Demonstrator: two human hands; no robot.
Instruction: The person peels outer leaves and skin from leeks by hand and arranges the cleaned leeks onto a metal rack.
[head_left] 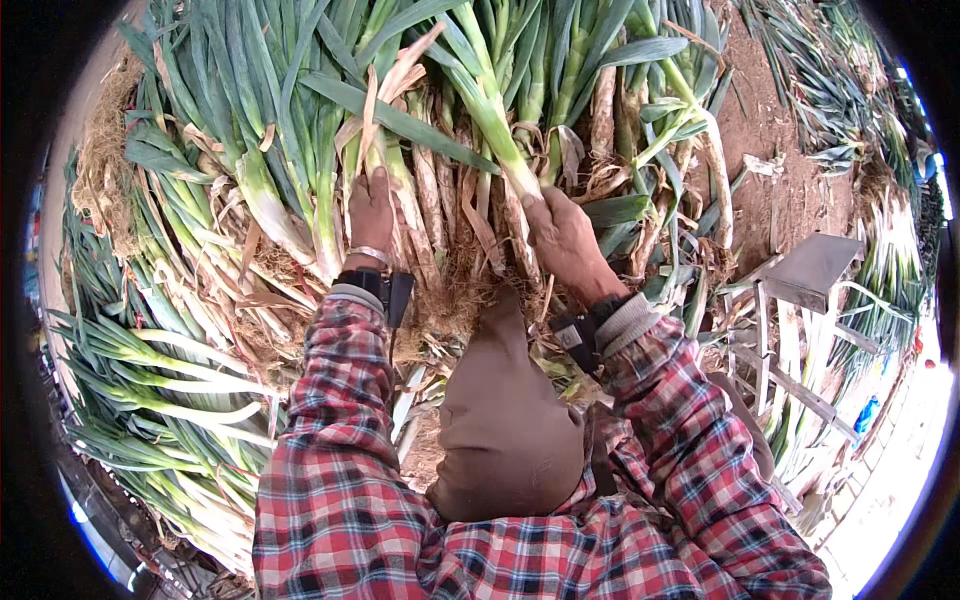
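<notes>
A big heap of long green onions spreads in front of me, green leaves pointing away and pale, dirty stalks toward my knees. My left hand is closed round a green onion stalk with dry papery leaves hanging beside it; its fingertips are partly hidden among the stalks. Farther right, my right hand grips the lower white part of another green onion, which leans up and to the left. Between both hands lie brown-skinned stalks with tangled roots.
Cleaner green onions lie in bundles at the left, some tied with red string. At the right stands a metal frame with a flat plate, near more onions. Bare brown soil shows at the upper right. My bent knee rises between my arms.
</notes>
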